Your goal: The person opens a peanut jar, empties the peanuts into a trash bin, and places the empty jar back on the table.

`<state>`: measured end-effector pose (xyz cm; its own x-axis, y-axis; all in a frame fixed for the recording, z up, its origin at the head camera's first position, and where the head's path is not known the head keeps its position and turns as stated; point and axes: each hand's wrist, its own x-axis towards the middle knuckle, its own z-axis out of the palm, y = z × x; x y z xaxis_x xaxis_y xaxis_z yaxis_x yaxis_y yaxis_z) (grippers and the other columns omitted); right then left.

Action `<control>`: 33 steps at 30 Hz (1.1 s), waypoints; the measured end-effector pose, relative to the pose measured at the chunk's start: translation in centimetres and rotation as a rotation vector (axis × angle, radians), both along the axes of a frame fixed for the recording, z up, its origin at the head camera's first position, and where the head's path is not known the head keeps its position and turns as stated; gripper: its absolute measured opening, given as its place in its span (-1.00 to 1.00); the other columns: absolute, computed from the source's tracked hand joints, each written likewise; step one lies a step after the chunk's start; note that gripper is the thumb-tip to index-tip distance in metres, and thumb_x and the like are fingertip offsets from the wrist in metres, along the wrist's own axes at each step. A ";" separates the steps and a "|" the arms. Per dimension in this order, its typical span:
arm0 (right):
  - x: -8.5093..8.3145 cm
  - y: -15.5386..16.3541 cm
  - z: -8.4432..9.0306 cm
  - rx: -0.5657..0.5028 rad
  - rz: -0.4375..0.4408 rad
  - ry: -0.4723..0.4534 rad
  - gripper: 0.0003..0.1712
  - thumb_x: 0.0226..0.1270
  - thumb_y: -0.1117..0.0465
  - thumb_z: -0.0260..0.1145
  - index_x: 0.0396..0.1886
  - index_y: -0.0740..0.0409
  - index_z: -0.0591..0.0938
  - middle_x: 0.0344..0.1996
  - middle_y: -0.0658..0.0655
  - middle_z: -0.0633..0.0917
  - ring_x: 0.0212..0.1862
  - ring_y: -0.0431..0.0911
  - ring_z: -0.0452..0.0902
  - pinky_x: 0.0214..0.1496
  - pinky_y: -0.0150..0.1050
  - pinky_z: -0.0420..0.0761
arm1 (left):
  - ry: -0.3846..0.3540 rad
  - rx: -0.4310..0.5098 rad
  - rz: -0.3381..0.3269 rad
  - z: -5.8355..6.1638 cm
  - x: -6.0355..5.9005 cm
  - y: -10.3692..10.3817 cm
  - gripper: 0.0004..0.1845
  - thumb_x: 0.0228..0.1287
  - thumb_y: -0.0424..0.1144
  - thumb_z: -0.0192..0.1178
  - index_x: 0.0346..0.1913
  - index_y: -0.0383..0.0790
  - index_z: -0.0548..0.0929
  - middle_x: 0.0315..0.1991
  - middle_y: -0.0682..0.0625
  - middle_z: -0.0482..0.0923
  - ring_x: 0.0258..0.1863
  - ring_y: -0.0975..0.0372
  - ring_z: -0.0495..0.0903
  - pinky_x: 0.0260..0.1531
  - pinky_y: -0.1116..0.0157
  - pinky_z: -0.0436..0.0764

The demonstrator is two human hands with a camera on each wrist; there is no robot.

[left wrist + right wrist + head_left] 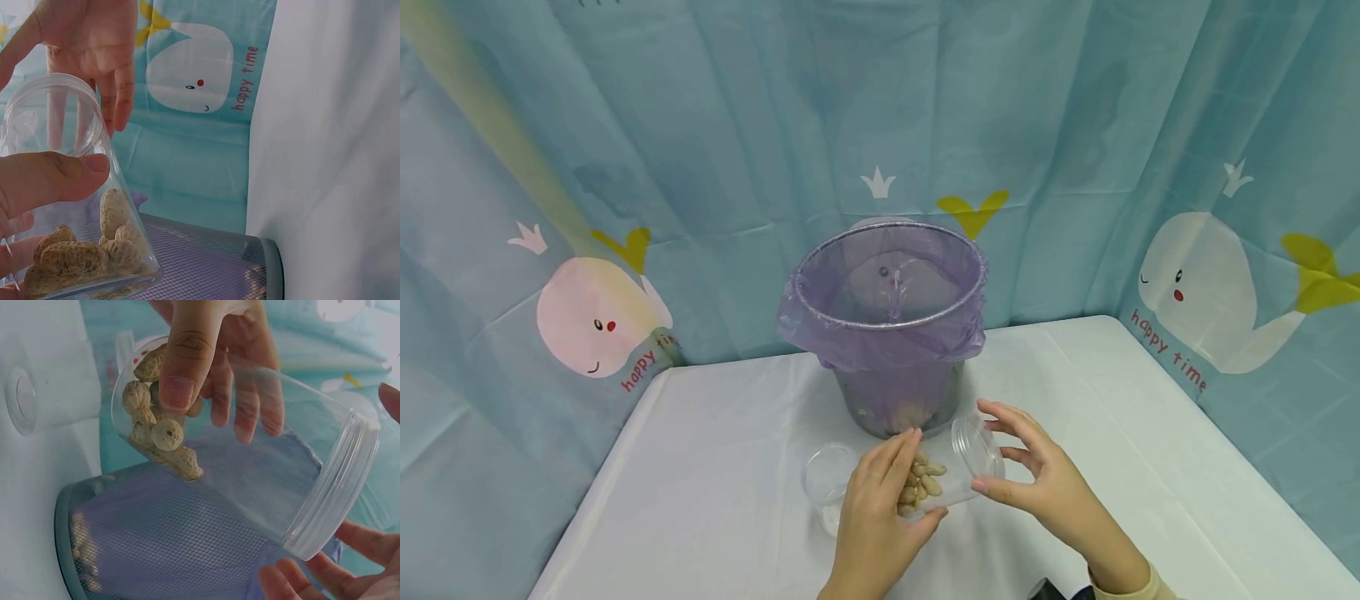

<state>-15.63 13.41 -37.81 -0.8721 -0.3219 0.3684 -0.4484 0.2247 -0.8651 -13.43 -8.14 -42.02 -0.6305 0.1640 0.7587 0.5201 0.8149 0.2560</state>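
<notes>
My left hand [880, 504] grips a clear plastic jar [250, 481] that lies tilted on its side, mouth end toward the right. Peanuts [923, 482] are heaped at the jar's bottom end, and the left thumb presses along its wall in the left wrist view. Around the ridged clear mouth end [977, 447] my right hand [1045, 467] is spread, fingers fairly straight and fingertips right at the rim. Left of the left hand stands a second clear container [829, 471], partly hidden by that hand.
A mesh wastebasket [857, 400] lined with a purple bag [805, 321] stands just behind the hands. Peanut-like pieces [84, 550] show through its lower mesh. The white table [715, 467] meets a blue printed curtain [737, 167] at the back and sides. A dark object [1047, 590] sits at the front edge.
</notes>
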 end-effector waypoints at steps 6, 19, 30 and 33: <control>-0.1 -0.2 0.1 -0.008 -0.063 -0.062 -0.32 0.21 0.24 0.47 0.34 0.01 0.47 0.28 0.12 0.49 0.12 -0.23 0.46 0.04 -0.39 0.64 | 0.001 -0.001 -0.002 0.0 0.0 -0.1 0.19 -0.57 -0.12 0.77 0.39 -0.04 0.45 0.22 0.07 0.57 0.16 0.21 0.54 0.11 0.24 0.63; 0.0 -0.2 0.1 -0.046 -0.034 -0.024 -0.36 0.20 0.31 0.46 0.30 0.24 0.51 0.23 0.00 0.52 0.11 -0.26 0.46 0.04 -0.43 0.64 | -0.034 0.004 -0.007 0.1 0.1 -0.2 0.17 -0.55 -0.11 0.76 0.38 -0.06 0.46 0.22 0.05 0.57 0.17 0.21 0.54 0.14 0.22 0.63; 0.0 -0.1 -0.2 -0.071 0.000 0.018 -0.35 0.20 0.36 0.45 0.32 0.13 0.52 0.26 0.14 0.51 0.20 -0.27 0.45 0.12 -0.47 0.60 | -0.027 0.001 0.003 -0.1 0.0 -0.2 0.18 -0.56 -0.11 0.76 0.39 -0.04 0.45 0.23 0.07 0.57 0.17 0.22 0.53 0.14 0.24 0.62; -0.1 -0.1 -0.3 -0.074 0.013 0.035 -0.33 0.20 0.38 0.44 0.33 0.10 0.51 0.27 0.13 0.51 0.22 -0.27 0.44 0.14 -0.48 0.59 | -0.029 0.000 0.007 -0.1 0.0 -0.2 0.18 -0.56 -0.11 0.76 0.39 -0.03 0.45 0.23 0.08 0.56 0.17 0.23 0.53 0.14 0.24 0.62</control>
